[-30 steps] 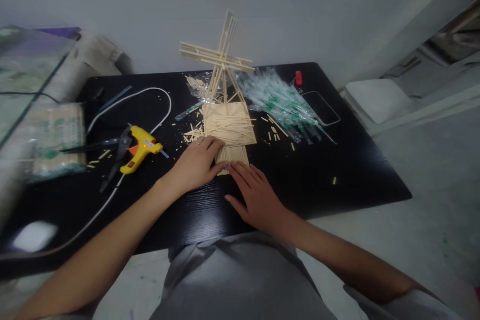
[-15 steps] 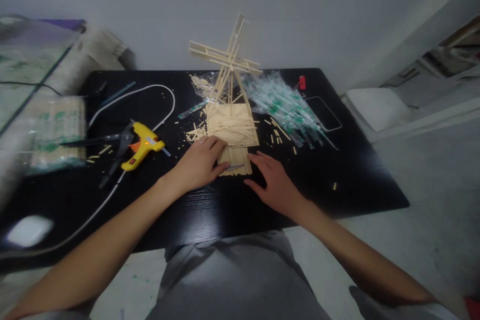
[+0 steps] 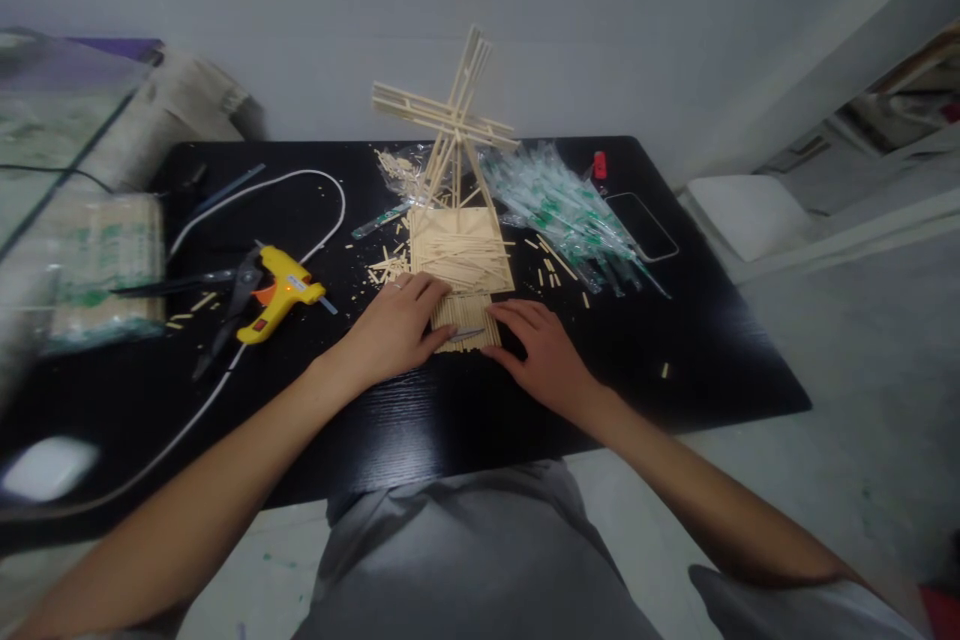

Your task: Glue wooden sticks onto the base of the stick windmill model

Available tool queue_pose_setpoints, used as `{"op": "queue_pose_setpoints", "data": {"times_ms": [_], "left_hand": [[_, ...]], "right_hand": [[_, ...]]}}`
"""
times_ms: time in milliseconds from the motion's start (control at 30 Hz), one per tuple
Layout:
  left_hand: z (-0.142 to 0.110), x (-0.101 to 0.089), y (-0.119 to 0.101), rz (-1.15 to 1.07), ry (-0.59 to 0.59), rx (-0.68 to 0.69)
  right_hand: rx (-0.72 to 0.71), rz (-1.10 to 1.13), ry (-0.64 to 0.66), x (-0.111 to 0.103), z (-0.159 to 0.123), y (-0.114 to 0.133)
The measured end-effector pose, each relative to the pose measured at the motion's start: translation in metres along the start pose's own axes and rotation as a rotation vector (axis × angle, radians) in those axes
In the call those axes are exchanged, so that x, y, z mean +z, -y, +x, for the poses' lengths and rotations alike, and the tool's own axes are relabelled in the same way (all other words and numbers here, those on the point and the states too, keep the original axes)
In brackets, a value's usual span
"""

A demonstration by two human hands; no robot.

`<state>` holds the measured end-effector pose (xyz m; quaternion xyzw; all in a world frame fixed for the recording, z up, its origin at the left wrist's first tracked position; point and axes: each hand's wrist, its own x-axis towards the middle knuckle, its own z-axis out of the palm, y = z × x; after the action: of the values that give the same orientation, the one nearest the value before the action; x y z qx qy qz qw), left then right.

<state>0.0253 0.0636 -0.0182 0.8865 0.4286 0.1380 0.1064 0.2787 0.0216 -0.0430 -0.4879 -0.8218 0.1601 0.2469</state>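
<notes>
A row of thin wooden sticks (image 3: 466, 312) lies side by side on the black table, with a small grey pointed piece (image 3: 468, 332) across it. At the row's left edge rests my left hand (image 3: 405, 325), thumb spread from the fingers and its tip beside the grey piece. My right hand (image 3: 536, 345) touches the right edge, fingers stretched and thumb apart. Just beyond is a square stick base (image 3: 420, 240) with loose sticks (image 3: 469, 262) on it. A windmill-like stick frame (image 3: 456, 125) with crossed blades rises from the base.
A yellow glue gun (image 3: 281, 292) with a white cord and dark pliers (image 3: 238, 285) lie left. Bagged sticks (image 3: 109, 265) sit farther left. Clear green-printed wrappers (image 3: 562, 205), a phone-like frame (image 3: 645, 225) and a red item (image 3: 599, 165) are at the back right.
My right hand has moved slightly left, closing the gap to the stick row's right edge. My left hand stays in place at the row. The whole view has shifted a little.
</notes>
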Motion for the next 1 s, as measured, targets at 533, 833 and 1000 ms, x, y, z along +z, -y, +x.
{"op": "queue_pose_setpoints", "data": {"times_ms": [533, 833, 1000], "left_hand": [[0.001, -0.002, -0.003, 0.022, 0.027, -0.013], [0.001, -0.002, -0.002, 0.017, 0.019, -0.005], [0.001, -0.002, -0.002, -0.011, 0.012, -0.009]], "right_hand": [[0.004, -0.12, 0.008, -0.001, 0.006, 0.012], [0.016, -0.149, 0.009, 0.001, 0.006, 0.019], [0.033, -0.179, -0.012, 0.005, 0.008, 0.019]]}}
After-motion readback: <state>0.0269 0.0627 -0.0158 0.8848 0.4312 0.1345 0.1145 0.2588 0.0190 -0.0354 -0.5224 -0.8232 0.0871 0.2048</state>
